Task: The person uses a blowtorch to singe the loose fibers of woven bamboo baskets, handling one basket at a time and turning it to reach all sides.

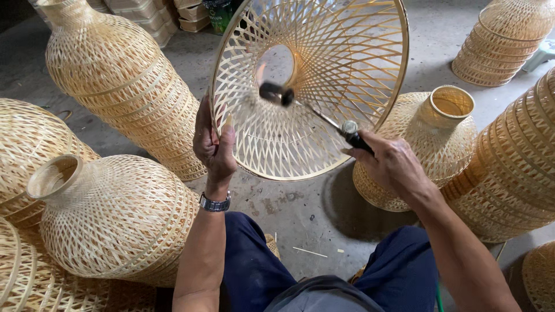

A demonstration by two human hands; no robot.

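Work looks midway, we judge: our left hand (214, 147) clamps the woven bamboo shade (309, 86) upright by its rim, our right hand (390, 164) grips a torch (315, 110) inside; finished shades (115, 219) stand around.

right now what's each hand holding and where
Left hand grips the woven bamboo shade by its rim; right hand holds a torch-like tool by its dark handle.

Left hand (214, 147) grips the woven shade (324, 75) at its left rim; right hand (393, 164) sits right of the shade, its torch (315, 110) reaching inside; stacked shades (115, 75) stand left of it
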